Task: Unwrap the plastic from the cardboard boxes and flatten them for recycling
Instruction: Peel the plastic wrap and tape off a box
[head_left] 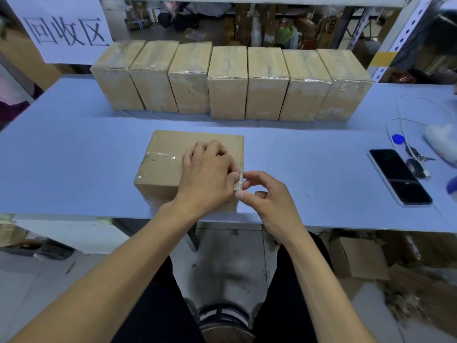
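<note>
Barely started: near box (170, 164) unflattened, left hand (206, 173) pressing it, right hand (265, 196) pinching the tape end (239, 181); seven wrapped boxes (230, 81) behind it untouched.

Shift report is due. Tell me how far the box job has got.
Done: nothing visibly; no flattened box shows on the table. In hand: the near box is still assembled, with the left hand resting on it and the right hand pinching a lifted tape end at its right edge. Left: seven wrapped boxes standing in a row behind, all to be unwrapped and flattened.
</note>
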